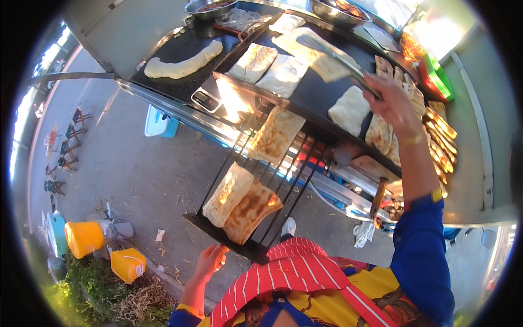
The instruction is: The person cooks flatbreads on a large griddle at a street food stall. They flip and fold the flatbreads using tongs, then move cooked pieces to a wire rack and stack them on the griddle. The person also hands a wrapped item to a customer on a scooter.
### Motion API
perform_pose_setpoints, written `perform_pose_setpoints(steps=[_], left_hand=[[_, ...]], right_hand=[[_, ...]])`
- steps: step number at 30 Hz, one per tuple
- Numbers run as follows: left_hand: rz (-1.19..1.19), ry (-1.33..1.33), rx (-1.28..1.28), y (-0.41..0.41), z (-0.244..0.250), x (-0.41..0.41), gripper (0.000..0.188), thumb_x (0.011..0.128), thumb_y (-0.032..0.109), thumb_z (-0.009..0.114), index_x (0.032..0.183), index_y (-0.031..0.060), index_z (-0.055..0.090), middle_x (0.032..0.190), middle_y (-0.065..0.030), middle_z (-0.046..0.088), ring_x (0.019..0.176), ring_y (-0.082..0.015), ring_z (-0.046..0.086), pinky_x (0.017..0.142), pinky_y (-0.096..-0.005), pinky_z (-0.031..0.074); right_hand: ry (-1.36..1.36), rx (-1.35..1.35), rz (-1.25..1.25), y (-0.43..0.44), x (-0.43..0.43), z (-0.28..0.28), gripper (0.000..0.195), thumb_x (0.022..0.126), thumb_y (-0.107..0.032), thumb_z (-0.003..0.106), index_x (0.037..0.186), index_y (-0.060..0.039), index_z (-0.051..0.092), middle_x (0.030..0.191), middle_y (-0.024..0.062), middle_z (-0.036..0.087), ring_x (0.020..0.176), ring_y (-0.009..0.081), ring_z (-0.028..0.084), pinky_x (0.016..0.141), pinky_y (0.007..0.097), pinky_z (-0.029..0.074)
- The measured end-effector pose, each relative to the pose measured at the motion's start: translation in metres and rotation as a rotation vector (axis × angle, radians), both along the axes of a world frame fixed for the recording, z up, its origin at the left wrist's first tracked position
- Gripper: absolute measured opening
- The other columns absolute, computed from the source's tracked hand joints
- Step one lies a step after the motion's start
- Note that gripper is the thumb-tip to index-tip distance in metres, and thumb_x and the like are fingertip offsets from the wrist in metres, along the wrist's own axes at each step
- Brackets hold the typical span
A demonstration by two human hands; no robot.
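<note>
My right hand (390, 102) grips the handle of a long metal spatula (341, 61) over the rectangular griddle (312, 88). The spatula's blurred far end lies over a large pale flatbread (292, 41). Other pale folded flatbreads (282, 75) lie on the griddle, and one (349, 107) sits near my right hand. My left hand (212, 261) is at the front bar of a pulled-out wire rack (261, 245), fingers curled; whether it grips the bar is unclear. On the rack rest a browned flatbread (251, 210), a paler one (229, 192) beside it, and a third (278, 135) nearer the griddle.
A long dough roll (184, 63) lies on the dark plate at left. Browned flatbreads (441, 141) are stacked at right. Metal bowls (341, 14) stand behind the griddle. A wooden handle (379, 196) sticks out below it. Yellow buckets (83, 239) and folding stools (69, 143) stand on the pavement.
</note>
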State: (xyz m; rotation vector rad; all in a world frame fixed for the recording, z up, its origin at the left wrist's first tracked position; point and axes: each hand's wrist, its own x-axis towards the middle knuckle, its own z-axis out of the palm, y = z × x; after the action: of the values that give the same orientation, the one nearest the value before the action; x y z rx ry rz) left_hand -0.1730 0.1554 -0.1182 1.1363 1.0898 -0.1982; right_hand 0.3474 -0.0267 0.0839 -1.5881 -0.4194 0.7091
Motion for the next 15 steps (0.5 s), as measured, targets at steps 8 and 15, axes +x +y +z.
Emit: perform_pose_setpoints(steps=[8,15], left_hand=[[-0.069,-0.123,-0.078,0.005,0.008,-0.007,0.039,0.098,0.040,0.050,0.104,0.0036,0.061,0.065,-0.0008,0.054,0.046,-0.0066,0.044,0.040,-0.0208,0.031],[-0.169,-0.245,-0.042,0.010,0.014,-0.008,0.036,0.098,0.038,0.050,0.109,0.0039,0.057,0.066,-0.0017,0.053,0.045,-0.0084,0.043,0.037,-0.0232,0.027]], right_hand=[[0.585,-0.015,-0.437,-0.110,-0.251,-0.089,0.014,0.093,-0.019,0.056,0.088,-0.0063,0.057,0.061,0.0039,0.051,0.039,0.0062,0.035,0.035,0.0205,0.025],[0.377,0.177,-0.726,-0.008,-0.263,-0.182,0.025,0.093,-0.027,0.058,0.086,-0.0036,0.059,0.060,0.0008,0.050,0.039,0.0071,0.035,0.036,0.0235,0.026]])
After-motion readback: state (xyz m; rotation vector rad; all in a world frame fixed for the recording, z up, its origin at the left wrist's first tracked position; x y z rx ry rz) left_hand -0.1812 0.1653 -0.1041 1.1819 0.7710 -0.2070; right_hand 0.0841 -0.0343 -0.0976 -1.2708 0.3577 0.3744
